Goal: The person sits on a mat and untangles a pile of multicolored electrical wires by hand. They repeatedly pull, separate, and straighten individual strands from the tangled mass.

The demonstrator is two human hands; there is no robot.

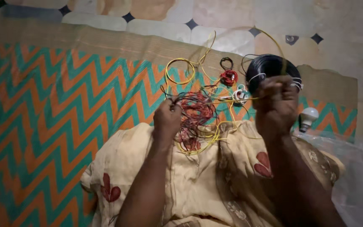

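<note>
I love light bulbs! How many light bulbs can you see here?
1. The white light bulb lies on the zigzag mat, just beside the right hand. More could be hidden under the wire tangle.

A loose tangle of wires (pixel 196 120), mostly red with darker strands mixed in, lies between the hands, touching the left hand (pixel 167 117), whose fingers pinch into its upper edge. A thin yellow wire (pixel 213 138) loops out under and around the tangle, forming a ring beyond the left hand and running across to the right hand (pixel 276 105), which is closed around it. Just beyond the right hand sits a round coil of black wire (pixel 269 67), bound with white ties.
</note>
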